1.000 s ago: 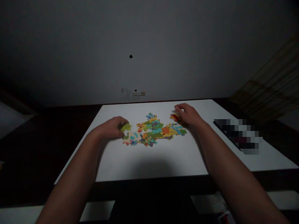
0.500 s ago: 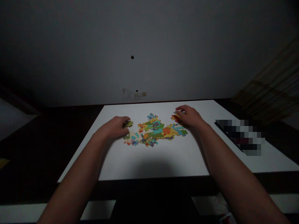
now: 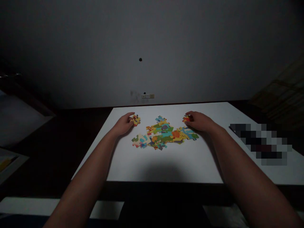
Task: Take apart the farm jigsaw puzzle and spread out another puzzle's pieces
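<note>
My left hand (image 3: pixel 123 124) is closed around yellow and red jigsaw pieces (image 3: pixel 136 120), thumb on the near side and fingers on the far side. Across the table, my right hand (image 3: pixel 200 121) grips a red and yellow jigsaw piece (image 3: pixel 186 118) between thumb and fingers. Part of that piece is hidden by the fingers. Between the hands, and a little nearer to me, lies a loose, overlapping pile of colourful jigsaw pieces (image 3: pixel 163 134). Green, orange and blue picture parts show on them. Both hands are apart from the pile.
The pile lies on a white table (image 3: pixel 154 169). A blurred-out dark object (image 3: pixel 260 144) rests on the table's right side. Behind stands a grey wall with sockets (image 3: pixel 147 96), and a curtain (image 3: pixel 280 85) hangs at the right.
My left hand has moved back from the pile's left end, and yellow pieces show in it instead of green. My right fingers have curled round the red piece. The view has swung slightly left.
</note>
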### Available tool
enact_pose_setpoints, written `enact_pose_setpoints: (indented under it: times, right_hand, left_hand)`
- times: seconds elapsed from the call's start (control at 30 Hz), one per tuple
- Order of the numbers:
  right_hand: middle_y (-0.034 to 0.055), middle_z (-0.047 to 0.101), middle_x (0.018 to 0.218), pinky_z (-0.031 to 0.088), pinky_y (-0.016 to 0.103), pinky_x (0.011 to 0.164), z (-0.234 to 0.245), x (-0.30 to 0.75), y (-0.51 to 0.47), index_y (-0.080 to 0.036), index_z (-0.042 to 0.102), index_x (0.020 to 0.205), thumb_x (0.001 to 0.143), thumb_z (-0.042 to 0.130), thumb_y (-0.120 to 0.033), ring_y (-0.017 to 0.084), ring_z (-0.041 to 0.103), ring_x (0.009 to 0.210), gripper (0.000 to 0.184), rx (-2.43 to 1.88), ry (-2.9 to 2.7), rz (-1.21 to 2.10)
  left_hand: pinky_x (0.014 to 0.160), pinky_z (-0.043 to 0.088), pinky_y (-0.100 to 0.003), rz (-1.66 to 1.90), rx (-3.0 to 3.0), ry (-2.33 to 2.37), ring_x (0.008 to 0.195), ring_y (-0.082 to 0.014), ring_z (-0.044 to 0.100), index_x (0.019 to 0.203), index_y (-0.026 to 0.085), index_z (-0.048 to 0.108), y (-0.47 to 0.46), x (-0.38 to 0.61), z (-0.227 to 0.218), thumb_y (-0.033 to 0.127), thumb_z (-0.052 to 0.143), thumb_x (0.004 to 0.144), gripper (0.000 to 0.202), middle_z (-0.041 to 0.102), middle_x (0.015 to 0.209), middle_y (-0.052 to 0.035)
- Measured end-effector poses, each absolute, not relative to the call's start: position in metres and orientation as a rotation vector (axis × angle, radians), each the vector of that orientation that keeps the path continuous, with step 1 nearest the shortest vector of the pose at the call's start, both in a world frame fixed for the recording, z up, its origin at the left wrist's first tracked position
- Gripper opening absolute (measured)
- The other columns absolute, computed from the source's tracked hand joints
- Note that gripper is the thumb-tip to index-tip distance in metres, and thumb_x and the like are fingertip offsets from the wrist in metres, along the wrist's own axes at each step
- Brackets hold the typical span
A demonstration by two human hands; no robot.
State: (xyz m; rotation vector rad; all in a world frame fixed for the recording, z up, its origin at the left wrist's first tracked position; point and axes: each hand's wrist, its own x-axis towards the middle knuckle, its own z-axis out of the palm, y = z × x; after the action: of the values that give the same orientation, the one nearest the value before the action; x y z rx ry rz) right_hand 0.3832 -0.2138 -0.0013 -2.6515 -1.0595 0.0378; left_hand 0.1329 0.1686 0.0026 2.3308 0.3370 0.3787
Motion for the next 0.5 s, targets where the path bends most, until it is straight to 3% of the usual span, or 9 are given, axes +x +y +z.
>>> enact_pose_setpoints:
  times: [0.13, 0.3, 0.5]
  right_hand:
    - [0.0167, 0.075, 0.124, 0.055, 0.041, 0.089, 0.001, 0.382, -0.215, -0.015, 0.064, 0.141, 0.093, 0.065, -0.040, 0.032, 0.072, 0.102, 0.054, -2.665, -1.036, 0.106]
    - [0.0143, 0.076, 0.122, 0.055, 0.038, 0.090, 0.003, 0.385, -0.222, -0.017, 0.068, 0.137, 0.089, 0.067, -0.030, 0.029, 0.073, 0.100, 0.050, -2.625, -1.036, 0.198]
    - [0.0112, 0.079, 0.111, 0.057, 0.035, 0.084, 0.013, 0.375, -0.225, -0.020, 0.069, 0.138, 0.083, 0.071, -0.030, 0.026, 0.075, 0.089, 0.056, -2.573, -0.951, 0.200]
  left_hand:
    - [0.095, 0.056, -0.038, 0.340, 2.219, 0.309, 0.103, -0.0244, 0.073, 0.154, 0.010, 0.050, 0.164, 0.133, 0.004, 0.017, 0.066, 0.081, 0.075, 0.075, 0.119, -0.0162]
    - [0.105, 0.054, -0.040, 0.364, 2.202, 0.277, 0.114, -0.0250, 0.071, 0.144, 0.012, 0.060, 0.163, 0.135, 0.002, 0.012, 0.065, 0.076, 0.068, 0.071, 0.135, -0.0171]
    - [0.108, 0.053, -0.042, 0.350, 2.180, 0.240, 0.115, -0.0261, 0.071, 0.142, 0.014, 0.062, 0.166, 0.138, -0.003, 0.015, 0.064, 0.078, 0.064, 0.073, 0.131, -0.0157]
